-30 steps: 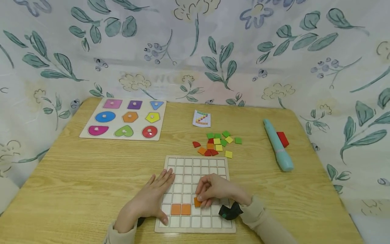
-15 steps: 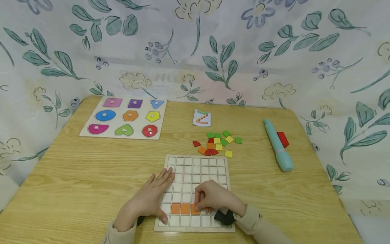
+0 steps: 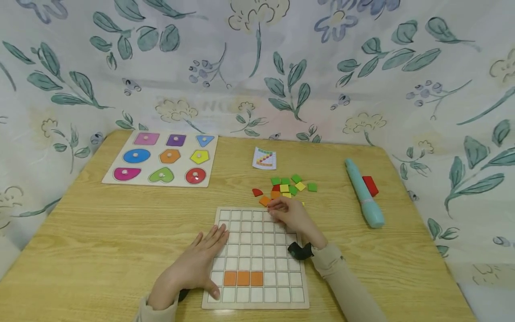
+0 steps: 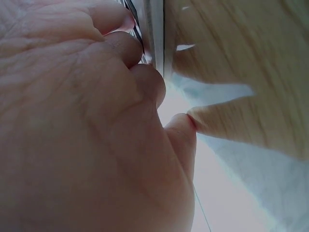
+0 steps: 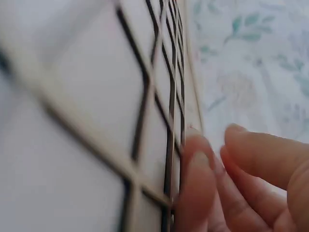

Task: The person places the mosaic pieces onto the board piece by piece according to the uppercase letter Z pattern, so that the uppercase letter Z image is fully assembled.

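A pale grid board (image 3: 257,305) lies on the table with three orange square tiles (image 3: 243,278) side by side in its second row from the front. My left hand (image 3: 193,268) rests with spread, straight fingers across the board's left edge. Over the board's far edge is my right hand (image 3: 295,217), its fingertips beside a loose orange tile (image 3: 264,201). In the right wrist view, the thumb and fingers (image 5: 260,154) are apart, and no tile shows between them. Yellow tiles (image 3: 284,188), green tiles (image 3: 296,178) and red pieces (image 3: 257,192) lie around there, some hidden behind the hand.
Behind the tiles lies a small pattern card (image 3: 264,158). A knob puzzle board (image 3: 161,156) with coloured shapes is at the back left. To the right are a turquoise tapered stick (image 3: 365,194) and a red block (image 3: 370,186). A floral cloth (image 3: 257,67) hangs behind the table.
The right hand set the third orange tile into the row, let go and moved away to the loose pieces behind the board. My left hand has stayed in place.
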### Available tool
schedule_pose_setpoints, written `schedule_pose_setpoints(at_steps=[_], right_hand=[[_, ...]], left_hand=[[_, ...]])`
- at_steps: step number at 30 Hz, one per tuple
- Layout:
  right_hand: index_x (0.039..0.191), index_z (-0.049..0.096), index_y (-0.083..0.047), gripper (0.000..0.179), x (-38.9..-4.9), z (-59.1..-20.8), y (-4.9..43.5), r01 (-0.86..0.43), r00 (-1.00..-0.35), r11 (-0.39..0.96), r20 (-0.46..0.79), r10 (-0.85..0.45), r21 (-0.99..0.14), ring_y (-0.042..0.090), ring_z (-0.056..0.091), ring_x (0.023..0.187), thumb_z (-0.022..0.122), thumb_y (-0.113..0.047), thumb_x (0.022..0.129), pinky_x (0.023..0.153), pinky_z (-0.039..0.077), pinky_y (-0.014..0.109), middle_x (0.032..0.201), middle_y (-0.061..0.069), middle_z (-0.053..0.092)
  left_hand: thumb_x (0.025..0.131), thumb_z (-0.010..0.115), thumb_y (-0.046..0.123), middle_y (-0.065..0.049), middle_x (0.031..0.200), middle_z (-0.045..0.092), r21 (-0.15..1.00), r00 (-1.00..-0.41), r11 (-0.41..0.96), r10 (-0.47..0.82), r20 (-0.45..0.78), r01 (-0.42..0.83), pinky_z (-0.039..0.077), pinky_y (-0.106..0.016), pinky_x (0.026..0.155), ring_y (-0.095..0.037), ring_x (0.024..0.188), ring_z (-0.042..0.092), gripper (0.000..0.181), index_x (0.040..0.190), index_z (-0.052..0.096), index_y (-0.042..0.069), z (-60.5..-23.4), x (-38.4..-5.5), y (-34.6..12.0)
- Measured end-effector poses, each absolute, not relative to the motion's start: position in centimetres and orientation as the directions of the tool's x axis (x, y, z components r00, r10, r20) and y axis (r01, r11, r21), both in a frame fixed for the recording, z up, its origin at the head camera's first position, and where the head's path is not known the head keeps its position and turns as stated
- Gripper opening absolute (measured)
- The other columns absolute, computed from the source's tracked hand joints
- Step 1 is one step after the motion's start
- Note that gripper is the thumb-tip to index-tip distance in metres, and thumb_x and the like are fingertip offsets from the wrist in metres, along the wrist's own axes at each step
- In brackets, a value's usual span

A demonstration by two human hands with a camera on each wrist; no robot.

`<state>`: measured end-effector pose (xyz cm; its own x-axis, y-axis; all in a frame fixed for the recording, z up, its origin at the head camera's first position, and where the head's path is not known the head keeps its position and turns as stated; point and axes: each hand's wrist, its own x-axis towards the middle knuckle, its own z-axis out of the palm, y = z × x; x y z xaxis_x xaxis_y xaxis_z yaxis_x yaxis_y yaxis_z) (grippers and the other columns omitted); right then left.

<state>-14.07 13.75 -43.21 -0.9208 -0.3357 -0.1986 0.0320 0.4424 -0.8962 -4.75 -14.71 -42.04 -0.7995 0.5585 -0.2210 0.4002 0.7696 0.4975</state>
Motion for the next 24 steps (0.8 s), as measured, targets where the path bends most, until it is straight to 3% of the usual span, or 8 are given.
schedule_pose_setpoints(at_steps=[7, 14, 20, 24], right_hand=[[0.115, 0.065, -0.004, 0.024, -17.0, -43.8, 13.9, 0.066, -0.986, 0.469, -0.129, -0.104, -0.881, 0.012, 0.067, 0.069, 0.064, -0.008, 0.092, 0.058, 0.051, 0.021, 0.107, 0.016, 0.067], [0.113, 0.067, -0.005, 0.024, -17.7, -43.8, 13.8, 0.008, -0.989, 0.541, -0.087, -0.121, -0.841, 0.016, 0.061, 0.075, 0.069, -0.008, 0.088, 0.065, 0.048, 0.023, 0.106, 0.013, 0.069], [0.117, 0.065, -0.003, 0.03, -17.7, -43.6, 14.1, -0.016, -0.994, 0.582, -0.049, -0.096, -0.813, 0.016, 0.051, 0.068, 0.068, -0.007, 0.087, 0.06, 0.042, 0.022, 0.109, 0.015, 0.068], [0.121, 0.065, -0.006, 0.033, -17.8, -43.3, 14.5, -0.025, -0.983, 0.618, -0.092, -0.157, -0.786, 0.019, 0.054, 0.079, 0.068, -0.011, 0.089, 0.068, 0.044, 0.025, 0.119, 0.012, 0.068]], left_hand=[[0.041, 0.09, 0.049, -0.02, 0.162, 0.012, 0.505, -0.804, 0.766, 0.556, -0.21, 0.397, 0.015, -0.067, 0.116, -0.042, 0.149, 0.013, 0.14, 0.152, 0.021, -0.001, -42.2, -4.6, -14.7], [0.041, 0.09, 0.049, -0.02, 0.162, 0.012, 0.515, -0.814, 0.769, 0.542, -0.209, 0.38, 0.014, -0.065, 0.117, -0.042, 0.149, 0.012, 0.14, 0.152, 0.021, -0.001, -42.3, -4.7, -14.7], [0.04, 0.089, 0.051, -0.02, 0.162, 0.013, 0.514, -0.813, 0.765, 0.547, -0.2, 0.389, 0.013, -0.065, 0.117, -0.042, 0.149, 0.012, 0.14, 0.152, 0.022, -0.001, -42.5, -4.8, -14.9], [0.041, 0.089, 0.051, -0.019, 0.162, 0.013, 0.514, -0.809, 0.764, 0.55, -0.206, 0.389, 0.013, -0.065, 0.117, -0.041, 0.149, 0.012, 0.14, 0.152, 0.022, -0.001, -42.6, -4.8, -14.9]])
